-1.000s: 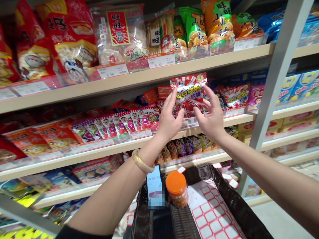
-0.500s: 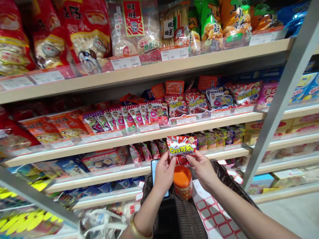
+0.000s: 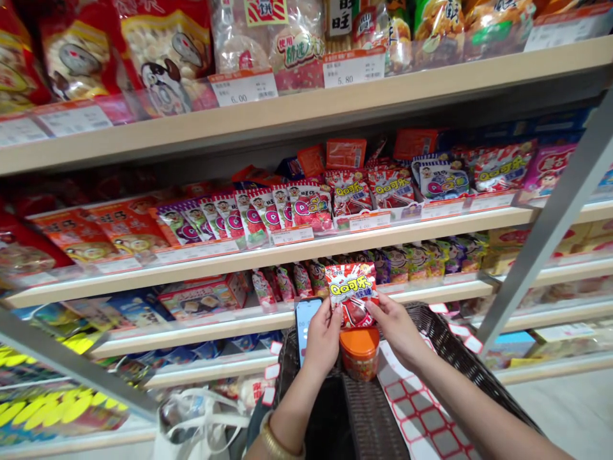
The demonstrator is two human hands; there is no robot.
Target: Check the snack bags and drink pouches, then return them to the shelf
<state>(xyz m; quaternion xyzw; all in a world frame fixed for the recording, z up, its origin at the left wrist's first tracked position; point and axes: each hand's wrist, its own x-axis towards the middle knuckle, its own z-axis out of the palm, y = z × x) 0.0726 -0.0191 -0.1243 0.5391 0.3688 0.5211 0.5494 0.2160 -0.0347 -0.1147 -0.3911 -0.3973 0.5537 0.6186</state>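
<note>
Between both hands I hold a red and white bag of gummy candy (image 3: 353, 291) with yellow lettering, its front facing me. My left hand (image 3: 325, 335) pinches the bag's lower left edge, thumb in front. On the lower right edge, my right hand (image 3: 395, 326) grips it the same way. Just beneath the bag stands a jar with an orange lid (image 3: 359, 348), inside a dark woven basket (image 3: 373, 415). A phone with a lit screen (image 3: 306, 326) leans behind my left hand.
Ahead, a shelf (image 3: 239, 262) carries rows of similar candy bags (image 3: 306, 207). Above it, another shelf board (image 3: 297, 105) holds larger snack bags. A slanted metal post (image 3: 541, 230) rises at right. At lower left is a white bag (image 3: 191, 421). A red-and-white grid sheet (image 3: 416, 409) lies in the basket.
The candy bag has tilted so more of its front shows, and it sits slightly further right. The view has come closer to the shelves. Both hands keep their hold.
</note>
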